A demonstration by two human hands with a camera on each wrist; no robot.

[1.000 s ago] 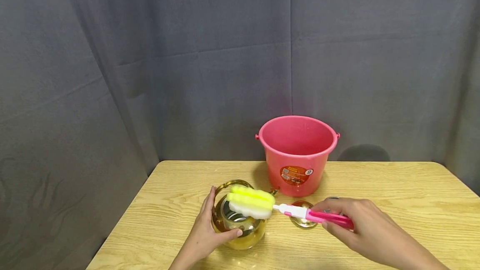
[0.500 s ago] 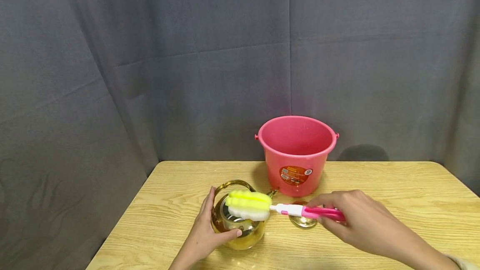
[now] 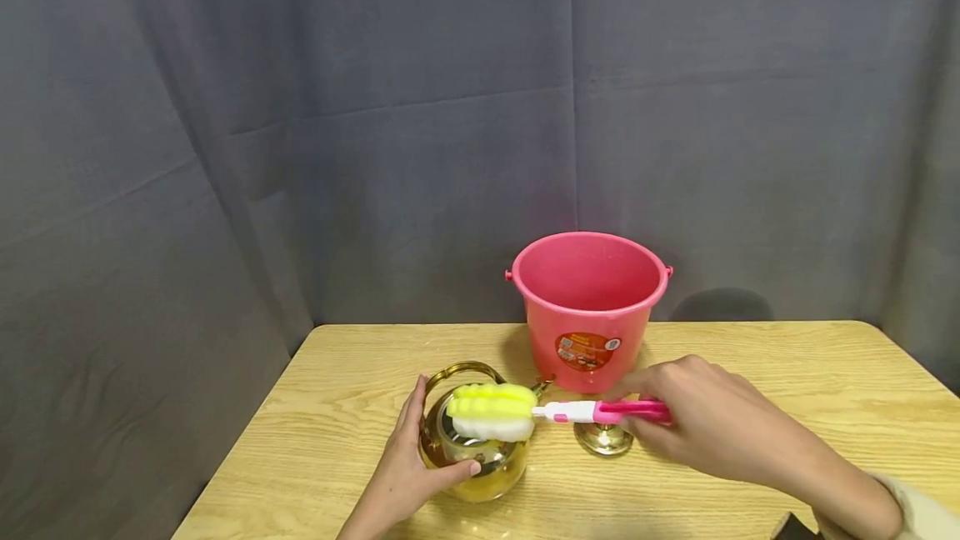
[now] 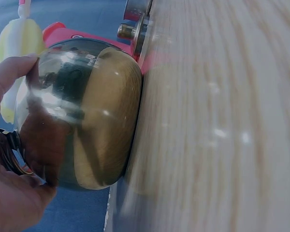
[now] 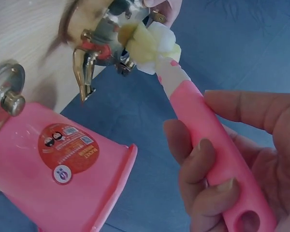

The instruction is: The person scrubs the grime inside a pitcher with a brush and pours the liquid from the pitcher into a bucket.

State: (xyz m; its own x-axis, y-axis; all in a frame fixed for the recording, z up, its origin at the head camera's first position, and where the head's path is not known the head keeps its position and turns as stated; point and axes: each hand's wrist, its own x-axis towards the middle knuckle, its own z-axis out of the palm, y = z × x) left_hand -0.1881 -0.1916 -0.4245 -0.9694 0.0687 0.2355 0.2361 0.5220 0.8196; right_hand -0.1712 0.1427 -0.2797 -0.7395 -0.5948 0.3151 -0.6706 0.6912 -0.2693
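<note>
Right hand [image 3: 701, 423] grips the sponge brush [image 3: 573, 412] | left hand [image 3: 412, 465] holds golden kettle [image 3: 497, 482] | I see brush above kettle, contact unclear

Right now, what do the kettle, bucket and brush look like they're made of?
Kettle: probably polished, gold-toned metal, mirroring the table.
Bucket: likely plastic, smooth with a soft sheen, evenly pink.
Brush: lobed head seemingly soft sponge; smooth pink handle likely plastic.
</note>
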